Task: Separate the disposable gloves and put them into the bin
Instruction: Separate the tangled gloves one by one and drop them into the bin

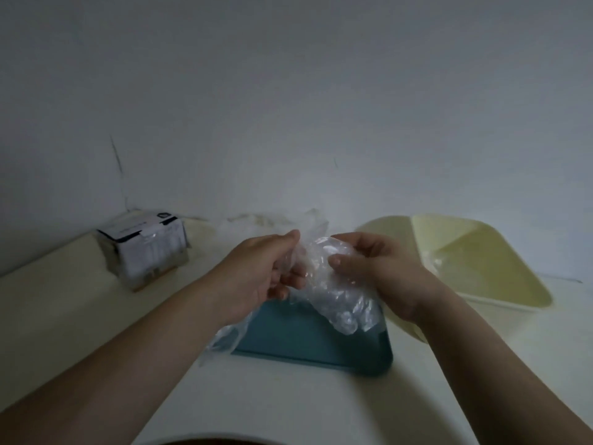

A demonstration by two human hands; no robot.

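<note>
- Held up over a teal tray (pixel 321 345) on the table (pixel 80 316): a bunch of disposable gloves (pixel 333 284); thin, clear, glossy plastic, heavily wrinkled; finger-like ends drooping toward the tray's right side; a further loose flap trailing below the left wrist, past the tray's left edge.
- Pinched at the upper left by the left hand (pixel 266 271); thumb and forefinger pressed together on the film, other fingers curled beneath.
- Gripped on the right by the right hand (pixel 382 268); thumb laid across the front of the plastic, fingers curled behind it; both forearms reaching in from the bottom corners.
- Just right of the tray: a cream bin (pixel 513 284) with some clear film inside; far left, by the wall, a white-and-black box (pixel 144 248).
</note>
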